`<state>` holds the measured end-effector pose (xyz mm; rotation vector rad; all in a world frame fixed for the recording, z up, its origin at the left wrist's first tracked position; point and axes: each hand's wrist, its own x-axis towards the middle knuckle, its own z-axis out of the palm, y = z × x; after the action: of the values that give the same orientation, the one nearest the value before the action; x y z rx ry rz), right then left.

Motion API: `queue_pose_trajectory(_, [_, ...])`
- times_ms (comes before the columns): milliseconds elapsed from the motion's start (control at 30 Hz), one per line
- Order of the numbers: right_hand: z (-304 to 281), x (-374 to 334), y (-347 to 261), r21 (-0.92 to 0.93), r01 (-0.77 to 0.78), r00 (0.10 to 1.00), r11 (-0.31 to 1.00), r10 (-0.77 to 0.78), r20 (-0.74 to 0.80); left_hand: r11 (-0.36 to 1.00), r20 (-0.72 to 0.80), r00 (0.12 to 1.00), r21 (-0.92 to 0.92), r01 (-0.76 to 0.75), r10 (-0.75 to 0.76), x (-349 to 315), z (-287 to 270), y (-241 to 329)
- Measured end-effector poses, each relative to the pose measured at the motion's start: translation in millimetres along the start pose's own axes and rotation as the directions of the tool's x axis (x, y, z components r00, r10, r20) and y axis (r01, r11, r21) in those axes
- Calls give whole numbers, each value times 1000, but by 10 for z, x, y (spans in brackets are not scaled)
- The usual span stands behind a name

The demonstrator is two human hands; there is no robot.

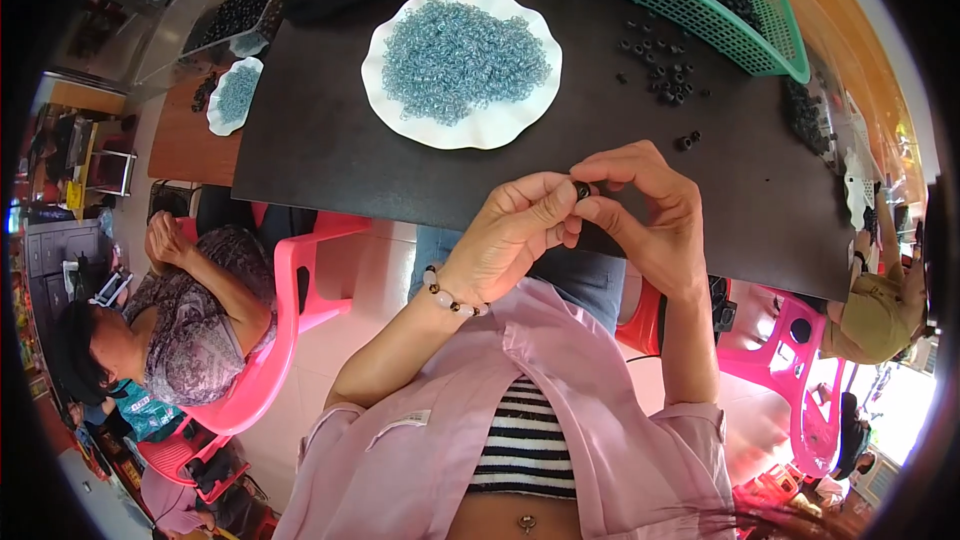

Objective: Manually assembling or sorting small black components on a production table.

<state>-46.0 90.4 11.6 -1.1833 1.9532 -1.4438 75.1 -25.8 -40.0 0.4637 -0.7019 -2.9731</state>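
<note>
- Over the near edge of the dark table (320, 145), both my hands are raised together, between me and the plate.
- My left hand (525, 210) pinches a small black piece (582, 190) between thumb and index finger; its other fingers curl in beneath.
- My right hand (655, 210) grasps the same black piece from the other side, index fingertip arched above it and thumb tip below, so my two hands meet at it. Whether something finer sits in its middle is too small for me to tell.
- A bracelet (445, 302) of pale and dark beads circles my left wrist.
- Ahead of my hands lies the white plate (470, 140) with a wavy rim, heaped with clear bluish pieces (462, 60).
- To the right of it stands a green basket (668, 2) of dark pieces, its side a lattice.
- Near that basket, loose black pieces (672, 80) are strewn on the tabletop; a few more (688, 141) lie closer to my right hand.
- Off to my left, a small white dish (222, 127) of similar bluish pieces rests on a brown table (185, 145).
- Beside that brown table, a seated person (215, 310) on a pink chair (285, 340) has both hands held up together.
</note>
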Motion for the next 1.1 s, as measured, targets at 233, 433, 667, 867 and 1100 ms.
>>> queue_pose_trajectory(233, [-184, 64, -13, 49, -134, 990, 990, 135, -30, 999, 56, 998, -11, 32, -31, -2, -83, 15])
queue_pose_trajectory(433, [-543, 543, 206, -561, -319, 941, 764, 181, -287, 1000, 33, 999, 16, 22, -23, -22, -73, 51])
queue_pose_trajectory(667, [-427, 903, 570, -721, -144, 982, 678, 7, -190, 1000, 34, 999, 6, 29, -29, -12, -60, 71])
queue_pose_trajectory(867, [-417, 950, 601, -824, -141, 990, 549, 79, -117, 999, 46, 998, 16, 42, -43, -21, -78, 82])
queue_pose_trajectory(1100, [-433, 431, 220, 106, -337, 930, 936, 348, -121, 999, 20, 999, 19, 42, -42, -63, -16, 70])
